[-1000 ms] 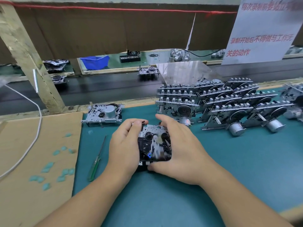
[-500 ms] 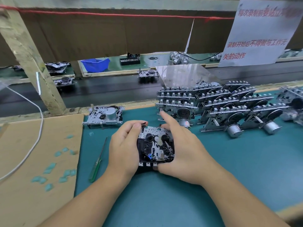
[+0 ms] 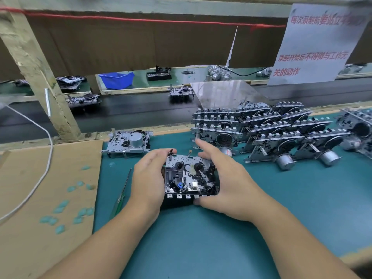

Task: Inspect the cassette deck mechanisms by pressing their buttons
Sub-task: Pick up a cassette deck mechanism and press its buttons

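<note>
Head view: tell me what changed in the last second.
The right hand has lifted its fingers off the cassette mechanism's far edge; its thumb now presses the near buttons. The left hand still grips the left side. The screwdriver and stacked mechanisms stayed put.

Head-worn view, angled down, close over workbench (image 3: 261, 228)

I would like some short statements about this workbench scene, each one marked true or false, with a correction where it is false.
1. Both hands hold one cassette deck mechanism. True.
2. The green screwdriver lies to the right of the right hand. False: it lies left of the left hand.
3. A blue bin sits beyond the conveyor. True.
4. The stacked mechanisms stand at the left of the mat. False: they stand at the right.
</note>
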Demonstrator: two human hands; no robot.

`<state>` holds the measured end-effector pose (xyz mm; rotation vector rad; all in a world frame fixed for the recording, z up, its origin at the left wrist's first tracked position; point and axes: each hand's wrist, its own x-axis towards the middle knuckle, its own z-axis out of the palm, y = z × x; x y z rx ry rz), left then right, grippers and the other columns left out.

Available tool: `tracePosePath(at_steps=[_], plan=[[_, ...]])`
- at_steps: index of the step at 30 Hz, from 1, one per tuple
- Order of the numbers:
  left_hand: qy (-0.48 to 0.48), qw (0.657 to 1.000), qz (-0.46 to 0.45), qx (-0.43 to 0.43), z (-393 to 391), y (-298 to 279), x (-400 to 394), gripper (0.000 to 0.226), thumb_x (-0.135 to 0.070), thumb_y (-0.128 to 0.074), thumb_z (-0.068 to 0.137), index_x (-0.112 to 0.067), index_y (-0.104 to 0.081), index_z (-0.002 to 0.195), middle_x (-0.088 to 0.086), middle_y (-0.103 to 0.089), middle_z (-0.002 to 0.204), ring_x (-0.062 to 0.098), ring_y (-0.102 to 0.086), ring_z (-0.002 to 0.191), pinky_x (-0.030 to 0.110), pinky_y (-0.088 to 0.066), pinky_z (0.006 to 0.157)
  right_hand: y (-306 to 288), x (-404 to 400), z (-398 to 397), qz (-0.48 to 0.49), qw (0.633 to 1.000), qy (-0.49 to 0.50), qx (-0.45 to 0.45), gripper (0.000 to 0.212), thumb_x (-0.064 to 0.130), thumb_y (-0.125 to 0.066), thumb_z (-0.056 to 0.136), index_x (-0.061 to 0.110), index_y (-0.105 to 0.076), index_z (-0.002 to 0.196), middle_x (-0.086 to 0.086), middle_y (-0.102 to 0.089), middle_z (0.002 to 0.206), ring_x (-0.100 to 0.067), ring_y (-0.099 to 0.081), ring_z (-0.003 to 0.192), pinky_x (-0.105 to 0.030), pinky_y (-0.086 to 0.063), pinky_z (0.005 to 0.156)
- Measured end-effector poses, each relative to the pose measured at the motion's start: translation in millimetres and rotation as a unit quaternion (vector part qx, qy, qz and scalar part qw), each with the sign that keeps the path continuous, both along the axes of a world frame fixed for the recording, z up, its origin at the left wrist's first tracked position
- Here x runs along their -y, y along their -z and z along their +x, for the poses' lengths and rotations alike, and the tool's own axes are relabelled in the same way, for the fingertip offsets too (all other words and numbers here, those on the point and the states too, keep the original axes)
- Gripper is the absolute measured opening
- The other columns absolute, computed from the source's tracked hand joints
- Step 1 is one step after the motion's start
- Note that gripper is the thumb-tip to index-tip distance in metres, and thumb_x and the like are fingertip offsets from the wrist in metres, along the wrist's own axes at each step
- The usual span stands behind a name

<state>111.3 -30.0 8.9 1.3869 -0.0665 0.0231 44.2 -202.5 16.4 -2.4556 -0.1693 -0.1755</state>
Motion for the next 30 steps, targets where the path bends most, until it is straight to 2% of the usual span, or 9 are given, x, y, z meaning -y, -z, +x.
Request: tracePosePath(at_steps=[2,5,9,14,18,21,23,26,30], plan=[[0.002,0.999,0.023,0.032,-2.7,-0.7,0.0,0.025,-0.033,-0.057,0.089,-0.023,-0.08,0.091,-0.003,-0.078,0.101,0.023,-0.069,0.109,0.05,-0.048,0.107,0.5,-0.5,0.1,-0.007,1.0,0.008,0.006,0.109,0.026,-0.08,0.066,0.055,-0.015,0.149,0.028,-0.039,0.137,0.011,-0.03,0.132,0.004,-0.02,0.097],[-0.001,1.0,-0.003,0.002,1.1,1.5,-0.5,0.025,-0.015,-0.056,0.1,-0.017,-0.079,0.091,0.003,-0.078,0.1,0.029,-0.069,0.106,0.047,-0.05,0.099,-1.1,1.1,0.3,-0.013,1.0,-0.013,-0.001,0.108,0.033,-0.085,0.069,0.053,-0.017,0.15,0.03,-0.033,0.147,0.008,-0.025,0.14,-0.013,-0.024,0.112],[0.007,0.998,-0.035,-0.051,5.6,-0.6,-3.3,0.026,-0.008,-0.052,0.102,-0.007,-0.077,0.096,-0.001,-0.077,0.088,0.013,-0.071,0.083,0.021,-0.054,0.067,-4.6,8.1,-1.5,-0.006,0.999,-0.046,-0.027,0.114,0.04,-0.086,0.069,0.059,-0.008,0.15,0.034,-0.023,0.154,0.015,-0.016,0.142,-0.016,-0.02,0.115],[0.002,0.996,-0.047,-0.069,8.2,-1.5,-3.9,0.024,-0.009,-0.054,0.101,-0.009,-0.077,0.097,0.018,-0.075,0.112,0.037,-0.068,0.111,0.053,-0.049,0.102,-5.6,6.9,0.1,0.016,1.0,-0.006,-0.002,0.113,0.036,-0.091,0.062,0.057,-0.022,0.148,0.028,-0.044,0.145,0.013,-0.032,0.137,-0.027,-0.036,0.113],[-0.001,0.997,-0.042,-0.062,7.6,-0.6,-4.7,0.025,-0.01,-0.054,0.101,-0.01,-0.079,0.094,0.009,-0.078,0.102,0.032,-0.068,0.104,0.044,-0.05,0.094,-5.2,6.6,-3.7,0.039,0.999,-0.034,-0.01,0.119,0.04,-0.092,0.06,0.063,-0.014,0.148,0.028,-0.04,0.148,0.013,-0.03,0.139,-0.025,-0.034,0.113],[0.002,0.998,-0.036,-0.059,8.5,0.9,-4.9,0.024,-0.011,-0.055,0.1,-0.01,-0.079,0.098,0.012,-0.077,0.109,0.035,-0.068,0.113,0.047,-0.05,0.1,-8.1,7.8,-3.6,0.057,0.998,0.004,-0.004,0.119,0.041,-0.093,0.055,0.07,-0.016,0.141,0.031,-0.049,0.139,0.004,-0.045,0.131,-0.034,-0.042,0.11],[0.006,0.997,-0.043,-0.061,9.3,1.8,-4.8,0.023,-0.011,-0.055,0.1,-0.01,-0.079,0.098,0.015,-0.076,0.111,0.039,-0.066,0.116,0.049,-0.049,0.101,-8.4,8.1,-3.6,0.067,0.998,-0.002,-0.015,0.116,0.043,-0.092,0.055,0.069,-0.019,0.141,0.031,-0.047,0.14,0.007,-0.043,0.131,-0.034,-0.041,0.112],[0.007,0.996,-0.059,-0.07,10.3,1.7,-6.1,0.025,-0.009,-0.056,0.099,-0.013,-0.079,0.091,0.015,-0.076,0.101,0.041,-0.068,0.106,0.052,-0.05,0.098,-6.5,10.1,-3.9,0.079,0.996,-0.044,-0.022,0.097,0.05,-0.089,0.06,0.058,-0.038,0.141,0.03,-0.042,0.148,0.012,-0.035,0.137,-0.033,-0.036,0.116],[0.003,0.996,-0.055,-0.064,10.3,2.0,-7.4,0.024,-0.008,-0.057,0.098,-0.012,-0.079,0.091,0.017,-0.076,0.11,0.042,-0.066,0.116,0.063,-0.045,0.108,-5.1,12.6,-1.9,0.139,0.99,-0.005,-0.016,0.059,0.053,-0.088,0.058,0.042,-0.064,0.111,0.024,-0.055,0.139,0.009,-0.046,0.131,-0.036,-0.04,0.114]])
